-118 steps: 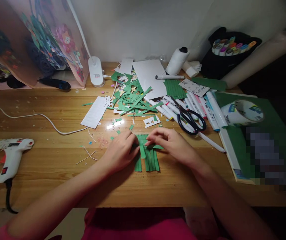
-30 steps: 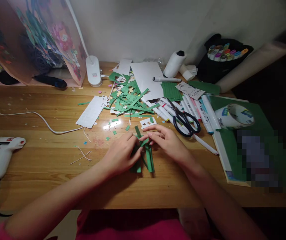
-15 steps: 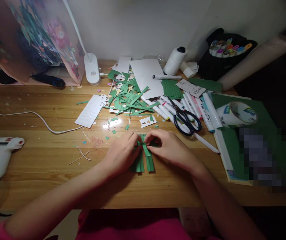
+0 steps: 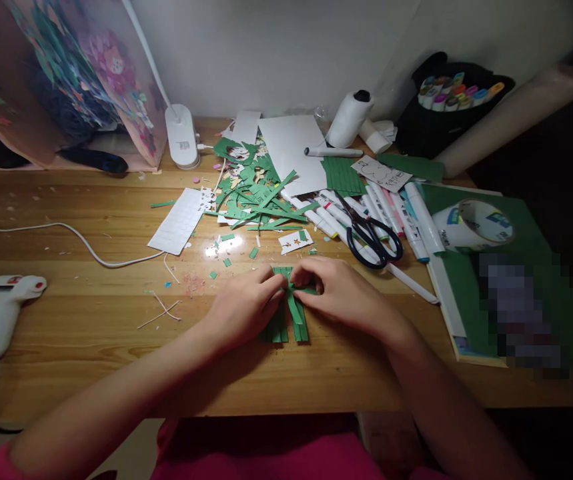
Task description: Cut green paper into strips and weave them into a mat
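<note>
My left hand [image 4: 249,301] is closed, its thumb and fingertips pinching a narrow green paper strip [image 4: 295,309] near the middle of the table's front part. Right beside it, my right hand [image 4: 333,293] pinches the same strip piece from the other side, and the fingertips of both hands nearly meet. Under the hands lies green paper cut into vertical strips [image 4: 302,332]; its lower ends show between and below the fingers. How the strip is folded or crossed at the fingertips is too small to tell.
Green scraps [image 4: 259,193] lie behind the hands. Black-handled scissors [image 4: 373,233] rest on several markers [image 4: 413,227] to the right. A roll of tape [image 4: 473,227] sits on a green sheet. At the left are a glue gun [image 4: 3,313] and a white cable [image 4: 81,237].
My left hand's fingertips have shifted slightly to the right, towards my right hand. The hanging end of the narrow strip sits a little lower. The view has moved slightly.
</note>
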A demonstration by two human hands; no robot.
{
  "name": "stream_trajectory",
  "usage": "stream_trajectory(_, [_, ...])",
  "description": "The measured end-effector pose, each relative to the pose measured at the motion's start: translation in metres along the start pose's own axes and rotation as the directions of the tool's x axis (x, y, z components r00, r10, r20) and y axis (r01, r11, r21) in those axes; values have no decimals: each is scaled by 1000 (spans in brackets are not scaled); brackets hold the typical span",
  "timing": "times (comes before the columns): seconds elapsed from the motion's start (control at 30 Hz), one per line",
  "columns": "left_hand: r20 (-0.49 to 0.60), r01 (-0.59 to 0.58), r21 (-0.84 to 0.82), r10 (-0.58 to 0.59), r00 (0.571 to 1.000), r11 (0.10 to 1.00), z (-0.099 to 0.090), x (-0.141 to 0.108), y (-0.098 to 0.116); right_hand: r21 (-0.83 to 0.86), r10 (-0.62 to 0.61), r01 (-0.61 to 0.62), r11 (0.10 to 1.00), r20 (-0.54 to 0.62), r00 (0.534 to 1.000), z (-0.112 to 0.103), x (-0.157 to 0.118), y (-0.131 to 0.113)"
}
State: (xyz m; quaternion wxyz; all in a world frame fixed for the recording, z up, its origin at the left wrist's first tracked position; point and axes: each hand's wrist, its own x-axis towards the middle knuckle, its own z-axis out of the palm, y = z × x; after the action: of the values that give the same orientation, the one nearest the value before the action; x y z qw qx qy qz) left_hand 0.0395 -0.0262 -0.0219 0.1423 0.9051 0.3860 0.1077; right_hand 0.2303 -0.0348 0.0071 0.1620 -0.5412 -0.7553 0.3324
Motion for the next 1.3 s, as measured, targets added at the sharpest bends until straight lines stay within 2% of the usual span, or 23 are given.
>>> stream_trajectory(0.17, [-80,-57,50,61,995,997,3,1,-1,-92,-117,118,989,11,993,1,2,1])
stream_trajectory(0.37, [-169,-186,136,207,964,973,-1,-2,-1,-128,-252,256,958,44,967,2,3,3])
stream_trajectory(0.5, [-184,-220,209,259,948,953,-4,-5,1,-136,-263,267,954,44,964,4,4,4])
stream_trajectory(0.77, [-220,-206,368,301,928,906,-9,-12,18,-68,-276,282,957,93,957,-4,1,3])
stream_trajectory(0.93, [-250,-193,533,371,895,824,0,-24,36,2,-267,268,964,79,961,-4,1,0])
stream_trajectory(1.07, [-183,-185,640,382,906,746,10,-32,44,-15,-252,253,967,65,966,-1,3,-1])
stream_trajectory(1.3, [-158,-191,677,394,905,711,16,-35,46,-118,-267,265,957,-5,964,12,6,1])
